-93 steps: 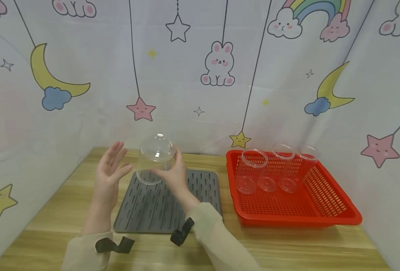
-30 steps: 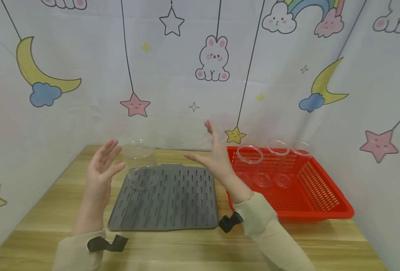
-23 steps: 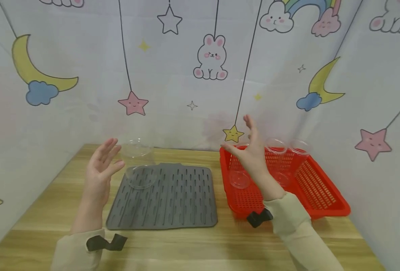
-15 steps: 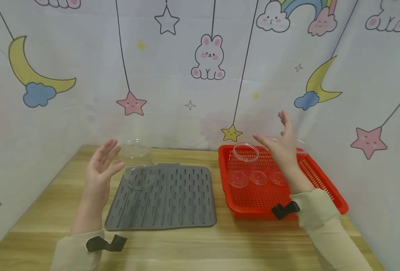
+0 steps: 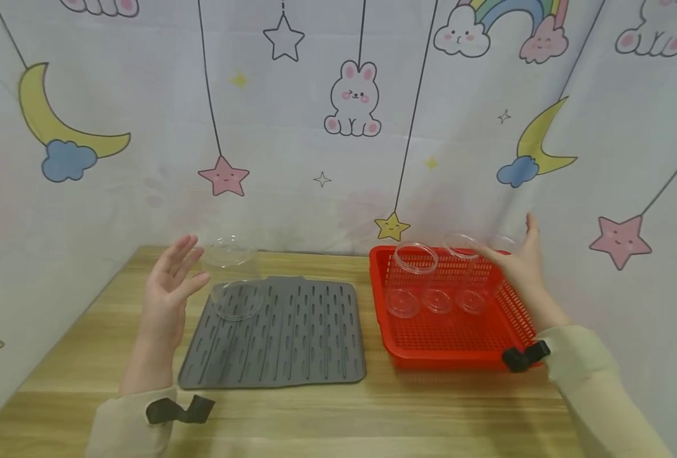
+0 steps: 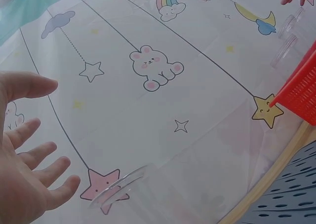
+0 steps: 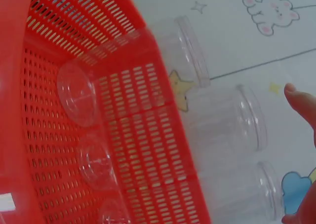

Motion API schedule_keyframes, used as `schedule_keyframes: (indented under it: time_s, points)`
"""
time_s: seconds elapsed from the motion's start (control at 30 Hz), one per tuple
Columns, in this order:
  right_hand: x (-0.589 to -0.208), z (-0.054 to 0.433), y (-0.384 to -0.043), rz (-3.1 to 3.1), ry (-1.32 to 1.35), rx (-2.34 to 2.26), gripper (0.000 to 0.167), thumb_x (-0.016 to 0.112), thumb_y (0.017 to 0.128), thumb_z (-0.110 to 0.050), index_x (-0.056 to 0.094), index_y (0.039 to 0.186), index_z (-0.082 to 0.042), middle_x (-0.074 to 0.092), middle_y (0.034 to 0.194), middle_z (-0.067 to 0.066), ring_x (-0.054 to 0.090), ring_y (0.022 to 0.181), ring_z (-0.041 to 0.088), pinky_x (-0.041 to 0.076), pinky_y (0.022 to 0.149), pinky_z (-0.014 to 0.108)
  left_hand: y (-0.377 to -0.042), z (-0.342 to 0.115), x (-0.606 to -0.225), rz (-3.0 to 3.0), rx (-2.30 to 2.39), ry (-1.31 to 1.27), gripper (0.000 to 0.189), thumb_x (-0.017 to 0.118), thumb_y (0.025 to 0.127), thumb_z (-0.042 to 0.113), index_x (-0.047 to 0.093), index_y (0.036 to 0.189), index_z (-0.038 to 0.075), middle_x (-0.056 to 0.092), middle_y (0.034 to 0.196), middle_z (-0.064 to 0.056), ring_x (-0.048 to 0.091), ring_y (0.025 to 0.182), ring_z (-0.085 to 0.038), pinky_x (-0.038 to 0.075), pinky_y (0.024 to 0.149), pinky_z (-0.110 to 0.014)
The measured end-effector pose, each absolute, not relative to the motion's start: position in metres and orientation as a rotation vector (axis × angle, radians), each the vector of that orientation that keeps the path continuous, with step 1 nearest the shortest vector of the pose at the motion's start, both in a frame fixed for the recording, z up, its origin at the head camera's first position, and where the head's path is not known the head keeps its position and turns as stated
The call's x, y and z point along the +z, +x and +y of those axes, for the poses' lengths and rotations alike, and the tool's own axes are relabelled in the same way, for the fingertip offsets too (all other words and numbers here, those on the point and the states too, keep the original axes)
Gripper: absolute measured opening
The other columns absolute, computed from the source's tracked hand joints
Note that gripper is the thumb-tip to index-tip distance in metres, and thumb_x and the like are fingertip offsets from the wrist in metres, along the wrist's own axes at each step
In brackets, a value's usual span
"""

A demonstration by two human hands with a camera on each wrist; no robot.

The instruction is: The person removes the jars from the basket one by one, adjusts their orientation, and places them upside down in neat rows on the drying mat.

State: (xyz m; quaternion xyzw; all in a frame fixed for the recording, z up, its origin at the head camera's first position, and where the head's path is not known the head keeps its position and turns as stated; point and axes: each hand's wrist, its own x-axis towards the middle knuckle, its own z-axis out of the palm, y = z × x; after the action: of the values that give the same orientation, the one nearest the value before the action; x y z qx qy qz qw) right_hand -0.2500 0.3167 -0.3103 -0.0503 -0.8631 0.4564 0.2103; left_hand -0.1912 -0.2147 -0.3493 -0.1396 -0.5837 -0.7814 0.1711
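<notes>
1. At the left of the head view, the left hand [image 5: 169,289] is up with its fingers spread, and it holds nothing.
2. Just beside it, one clear jar [image 5: 237,272] stands on the top left corner of the grey drying mat [image 5: 281,356].
3. On the right side, the right hand [image 5: 526,267] has its thumb and fingers spread by the jar tops; I cannot tell if it touches any.
4. Three clear jars [image 5: 411,283] stand in a row inside the red plastic basket [image 5: 447,359].
5. Under everything is a wooden table [image 5: 293,429].
</notes>
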Motion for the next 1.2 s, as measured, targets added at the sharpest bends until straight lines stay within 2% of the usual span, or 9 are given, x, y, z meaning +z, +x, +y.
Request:
schedule_keyframes:
  time_s: [0.17, 0.33, 0.57, 0.8, 0.93, 1.03, 1.13, 1.2]
  points:
    - [-0.321, 0.337, -0.254, -2.497, -0.194, 1.338, 0.118, 0.075, 0.084, -0.039, -0.016, 0.155, -0.016, -0.009, 0.164, 0.016, -0.001, 0.15, 0.041, 0.014, 0.115, 0.067, -0.191, -0.216, -0.349, -1.644, -2.236, -0.374, 0.059, 0.052, 0.093, -0.01, 0.04, 0.146, 0.012, 0.048, 0.141, 0.011, 0.041, 0.133, -0.011, 0.041, 0.099, -0.018]
    - [-0.33, 0.352, -0.257, -2.565, -0.245, 1.457, 0.112, 0.069, 0.089, -0.038, -0.019, 0.154, -0.01, -0.009, 0.162, 0.023, 0.003, 0.149, 0.045, 0.018, 0.115, 0.065, -0.191, -0.218, -0.348, -1.626, -2.244, -0.371, 0.059, 0.052, 0.093, -0.011, 0.04, 0.146, 0.013, 0.048, 0.141, 0.01, 0.041, 0.132, -0.011, 0.04, 0.1, -0.019]
    - [-0.338, 0.363, -0.261, -2.712, -0.34, 1.517, 0.112, 0.065, 0.091, -0.045, -0.019, 0.153, -0.006, -0.008, 0.16, 0.027, 0.004, 0.147, 0.05, 0.02, 0.114, 0.067, -0.191, -0.22, -0.347, -1.675, -2.243, -0.339, 0.06, 0.053, 0.093, -0.009, 0.038, 0.147, 0.014, 0.045, 0.144, 0.01, 0.038, 0.136, -0.014, 0.036, 0.112, -0.026]
    - [-0.344, 0.363, -0.267, -2.684, -0.303, 1.528, 0.104, 0.066, 0.092, -0.038, -0.008, 0.155, -0.001, 0.006, 0.159, 0.032, 0.016, 0.144, 0.051, 0.026, 0.114, 0.062, -0.191, -0.222, -0.348, -1.636, -2.249, -0.345, 0.059, 0.053, 0.093, -0.01, 0.041, 0.145, 0.014, 0.047, 0.143, 0.01, 0.04, 0.134, -0.012, 0.04, 0.106, -0.021]
    - [-0.349, 0.363, -0.267, -2.681, -0.317, 1.534, 0.097, 0.065, 0.093, -0.035, 0.0, 0.155, 0.002, 0.015, 0.157, 0.033, 0.022, 0.142, 0.049, 0.028, 0.115, 0.06, -0.191, -0.222, -0.348, -1.635, -2.265, -0.336, 0.06, 0.052, 0.093, -0.011, 0.04, 0.146, 0.013, 0.047, 0.143, 0.01, 0.04, 0.133, -0.011, 0.031, 0.116, -0.03]
    - [-0.351, 0.363, -0.267, -2.655, -0.331, 1.555, 0.094, 0.064, 0.094, -0.034, 0.003, 0.154, 0.003, 0.016, 0.157, 0.032, 0.023, 0.142, 0.046, 0.027, 0.116, 0.057, -0.191, -0.221, -0.348, -1.654, -2.267, -0.326, 0.06, 0.052, 0.093, -0.01, 0.039, 0.147, 0.014, 0.047, 0.143, 0.011, 0.04, 0.134, -0.011, 0.022, 0.122, -0.039]
    - [-0.352, 0.362, -0.265, -2.629, -0.358, 1.552, 0.094, 0.064, 0.094, -0.035, 0.003, 0.155, 0.003, 0.014, 0.158, 0.031, 0.022, 0.142, 0.045, 0.026, 0.117, 0.056, -0.192, -0.22, -0.348, -1.673, -2.263, -0.321, 0.061, 0.052, 0.093, -0.01, 0.039, 0.147, 0.014, 0.047, 0.143, 0.012, 0.04, 0.134, -0.01, 0.02, 0.122, -0.042]
    - [-0.352, 0.361, -0.263, -2.61, -0.373, 1.556, 0.093, 0.063, 0.094, -0.034, 0.003, 0.155, 0.003, 0.013, 0.159, 0.031, 0.021, 0.143, 0.045, 0.025, 0.117, 0.056, -0.192, -0.22, -0.349, -1.673, -2.265, -0.326, 0.061, 0.052, 0.093, -0.01, 0.039, 0.147, 0.015, 0.047, 0.142, 0.012, 0.041, 0.133, -0.01, 0.025, 0.12, -0.038]
